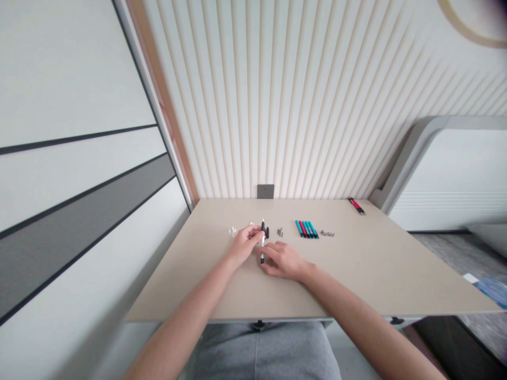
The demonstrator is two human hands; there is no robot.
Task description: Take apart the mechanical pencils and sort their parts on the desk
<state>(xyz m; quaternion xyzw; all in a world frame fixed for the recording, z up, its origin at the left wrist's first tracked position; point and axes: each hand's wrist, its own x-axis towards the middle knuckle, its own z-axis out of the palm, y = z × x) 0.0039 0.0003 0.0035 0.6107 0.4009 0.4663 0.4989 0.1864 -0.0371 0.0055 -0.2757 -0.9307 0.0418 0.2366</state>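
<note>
A pen (262,240) with a white barrel, black grip and black end stands upright in view between my hands, its tip pointing toward the wall. My left hand (246,241) pinches its upper part near the black grip. Around the lower barrel, my right hand (284,260) has its thumb and fingers closed near the black end. Just beyond the pen lie black pieces (267,232), partly hidden by it and my left hand. Small clear-white pieces (232,230) are scattered left of my left hand. Small grey pieces (280,232) lie beyond my right hand.
Teal and red pen barrels (307,229) lie in a row on the beige table (190,285), with small metallic-looking pieces (327,233) to their right. Red and black pens (357,206) rest near the back right corner. A wall socket (265,191) sits behind the table.
</note>
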